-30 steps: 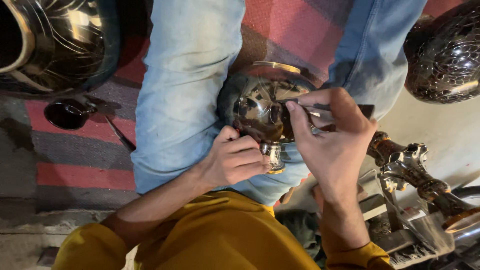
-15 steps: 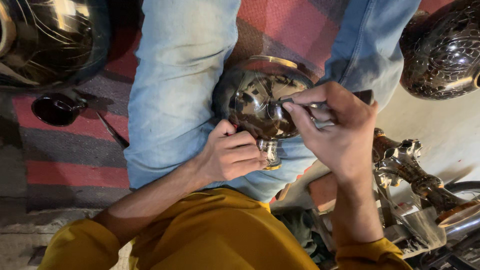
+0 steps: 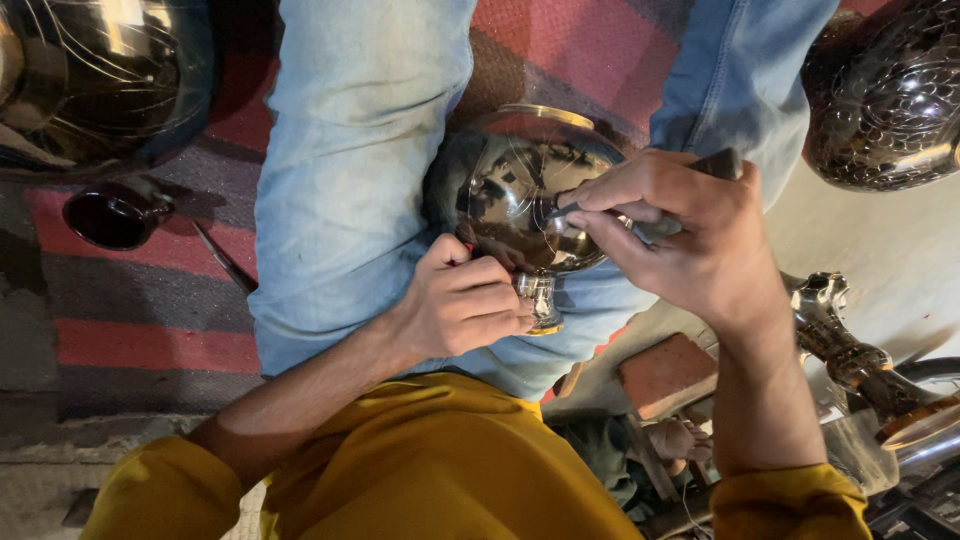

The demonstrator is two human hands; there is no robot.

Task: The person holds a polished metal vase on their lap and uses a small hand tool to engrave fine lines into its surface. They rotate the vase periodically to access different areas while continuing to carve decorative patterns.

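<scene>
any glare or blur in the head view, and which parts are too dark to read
Head view: warm light glares off the shiny metal vessel, hiding its engraving; both the left hand and the right hand with its thin tool look sharp; the big pot top left and the patterned pot top right sit in deep shadow with streaky reflections.

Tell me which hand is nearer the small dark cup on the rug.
Left. The left hand grips the shiny metal vessel by its stem, closer to the dark cup; the right hand works beyond it.
</scene>
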